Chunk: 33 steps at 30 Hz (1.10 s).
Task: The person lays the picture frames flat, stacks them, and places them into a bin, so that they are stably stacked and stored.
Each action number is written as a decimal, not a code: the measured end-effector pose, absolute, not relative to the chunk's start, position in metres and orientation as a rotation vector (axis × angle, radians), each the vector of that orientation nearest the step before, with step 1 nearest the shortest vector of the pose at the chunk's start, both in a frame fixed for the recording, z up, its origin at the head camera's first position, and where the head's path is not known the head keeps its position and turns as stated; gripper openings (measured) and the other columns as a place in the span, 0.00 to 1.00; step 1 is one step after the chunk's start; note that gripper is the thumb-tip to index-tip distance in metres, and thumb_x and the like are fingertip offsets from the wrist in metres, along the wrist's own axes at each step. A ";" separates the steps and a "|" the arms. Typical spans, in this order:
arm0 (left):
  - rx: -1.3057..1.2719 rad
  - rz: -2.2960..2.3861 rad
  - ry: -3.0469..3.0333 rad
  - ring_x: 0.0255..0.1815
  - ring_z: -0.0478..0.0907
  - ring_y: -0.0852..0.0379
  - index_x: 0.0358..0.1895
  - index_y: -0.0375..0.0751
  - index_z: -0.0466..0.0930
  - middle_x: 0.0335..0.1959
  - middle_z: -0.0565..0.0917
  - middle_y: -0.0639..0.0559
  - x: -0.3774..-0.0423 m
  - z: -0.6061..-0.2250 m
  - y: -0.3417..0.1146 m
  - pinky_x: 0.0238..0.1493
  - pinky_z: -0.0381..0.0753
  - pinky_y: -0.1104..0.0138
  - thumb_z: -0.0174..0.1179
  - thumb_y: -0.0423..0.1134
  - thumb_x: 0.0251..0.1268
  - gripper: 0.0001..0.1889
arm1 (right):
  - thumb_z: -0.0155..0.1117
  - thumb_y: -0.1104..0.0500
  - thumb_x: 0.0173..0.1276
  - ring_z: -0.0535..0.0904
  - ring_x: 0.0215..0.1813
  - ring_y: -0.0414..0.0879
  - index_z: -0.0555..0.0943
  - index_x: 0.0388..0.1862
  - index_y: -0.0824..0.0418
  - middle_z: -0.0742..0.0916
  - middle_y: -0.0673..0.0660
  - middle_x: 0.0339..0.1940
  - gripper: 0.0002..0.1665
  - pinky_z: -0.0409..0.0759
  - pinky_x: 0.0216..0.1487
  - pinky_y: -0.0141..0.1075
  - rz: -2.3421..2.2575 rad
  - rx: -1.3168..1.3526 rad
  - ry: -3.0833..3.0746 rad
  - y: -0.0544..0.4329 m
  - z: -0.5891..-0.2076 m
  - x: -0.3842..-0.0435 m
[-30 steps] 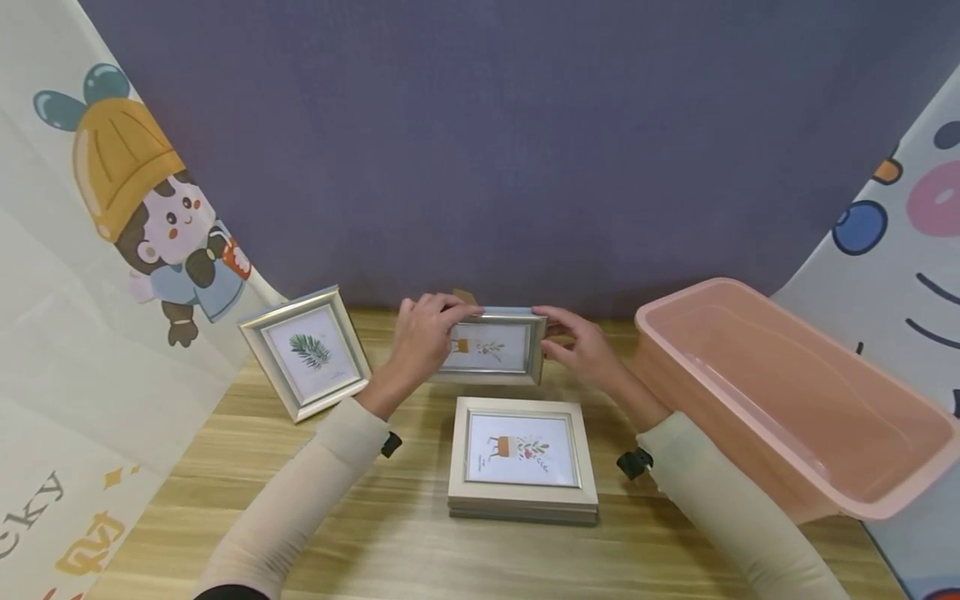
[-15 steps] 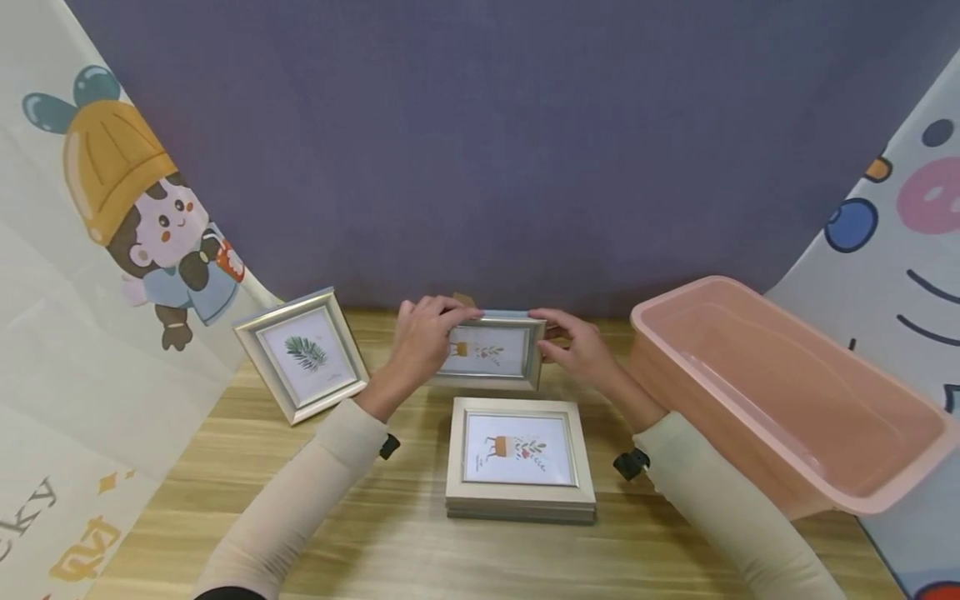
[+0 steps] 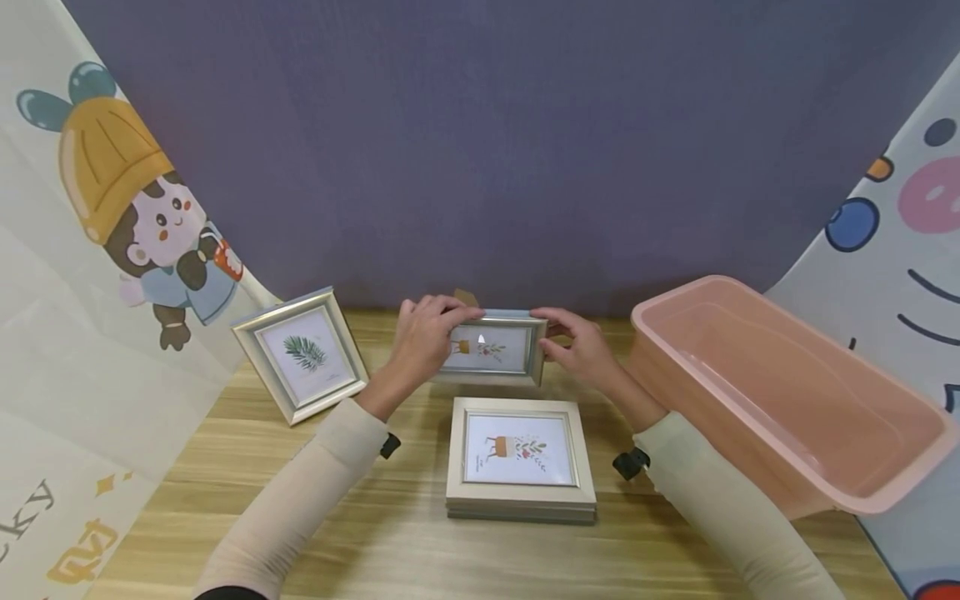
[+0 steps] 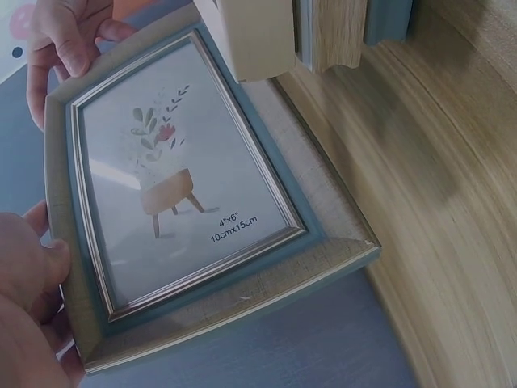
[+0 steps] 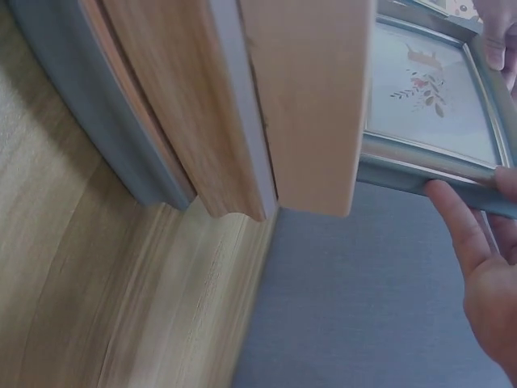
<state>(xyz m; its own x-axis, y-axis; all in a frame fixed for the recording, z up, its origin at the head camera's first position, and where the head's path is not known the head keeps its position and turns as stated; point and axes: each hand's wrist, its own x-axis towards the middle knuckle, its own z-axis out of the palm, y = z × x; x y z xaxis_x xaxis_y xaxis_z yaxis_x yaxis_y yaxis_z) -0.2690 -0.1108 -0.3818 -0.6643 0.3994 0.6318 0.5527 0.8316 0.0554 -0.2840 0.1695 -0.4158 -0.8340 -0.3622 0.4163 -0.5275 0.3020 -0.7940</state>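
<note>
Both hands hold one picture frame near the back of the table, its picture of a potted plant turned sideways. My left hand grips its top edge toward the left corner. At the top right corner my right hand pinches the frame with thumb and fingers. In the left wrist view the frame's picture shows a plant in a legged pot and printed size text. A brown tab sticks up behind the frame. Closer to me lies a stack of picture frames, the top one with a similar plant picture.
Another picture frame with a green leaf stands tilted back on the left. A pink plastic bin stands on the right. The wooden table meets a dark blue-grey backdrop behind the held frame.
The hands keep their hold on the frame, which has barely moved. The whole head view has shifted slightly left.
</note>
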 end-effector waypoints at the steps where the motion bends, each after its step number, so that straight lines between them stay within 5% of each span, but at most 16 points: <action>1: -0.694 -0.326 -2.386 0.46 0.83 0.50 0.54 0.62 0.87 0.50 0.88 0.54 -0.269 -0.382 -0.111 0.35 0.65 0.57 0.54 0.21 0.64 0.29 | 0.67 0.75 0.66 0.86 0.50 0.63 0.79 0.65 0.62 0.86 0.69 0.51 0.28 0.90 0.37 0.34 1.556 0.832 -2.400 0.170 -0.416 -0.284; 7: -0.699 -0.359 -2.437 0.49 0.83 0.50 0.56 0.61 0.87 0.52 0.88 0.55 -0.269 -0.380 -0.112 0.41 0.69 0.55 0.54 0.23 0.68 0.27 | 0.67 0.75 0.65 0.86 0.49 0.62 0.80 0.64 0.62 0.86 0.68 0.51 0.28 0.89 0.36 0.33 1.497 0.833 -2.386 0.170 -0.416 -0.283; 17: -0.638 -0.575 -2.521 0.55 0.80 0.49 0.53 0.58 0.88 0.55 0.87 0.54 -0.271 -0.371 -0.127 0.50 0.70 0.51 0.63 0.40 0.71 0.12 | 0.67 0.75 0.65 0.84 0.49 0.62 0.80 0.63 0.64 0.85 0.69 0.51 0.26 0.90 0.34 0.34 1.538 0.822 -2.332 0.175 -0.413 -0.283; 23: -0.655 -0.785 -2.485 0.54 0.80 0.45 0.51 0.46 0.89 0.53 0.87 0.46 -0.273 -0.369 -0.144 0.54 0.76 0.50 0.65 0.35 0.69 0.11 | 0.66 0.77 0.65 0.84 0.47 0.56 0.79 0.63 0.66 0.84 0.71 0.50 0.27 0.91 0.35 0.40 1.626 0.808 -2.310 0.181 -0.414 -0.285; 33: -0.571 -1.114 -2.654 0.55 0.81 0.45 0.63 0.41 0.80 0.58 0.82 0.42 -0.272 -0.368 -0.159 0.56 0.85 0.52 0.62 0.36 0.73 0.17 | 0.66 0.77 0.65 0.83 0.48 0.67 0.78 0.63 0.68 0.83 0.72 0.50 0.27 0.91 0.36 0.41 1.681 0.813 -2.318 0.186 -0.415 -0.281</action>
<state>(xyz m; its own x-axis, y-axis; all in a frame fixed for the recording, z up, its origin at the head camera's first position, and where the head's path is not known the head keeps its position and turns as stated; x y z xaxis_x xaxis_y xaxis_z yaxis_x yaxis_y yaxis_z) -0.2715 -0.1586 -0.3684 -0.9035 0.2704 0.3324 0.4266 0.6400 0.6391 -0.2807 0.1861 -0.4149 -0.8380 -0.3299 0.4346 -0.5156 0.2182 -0.8286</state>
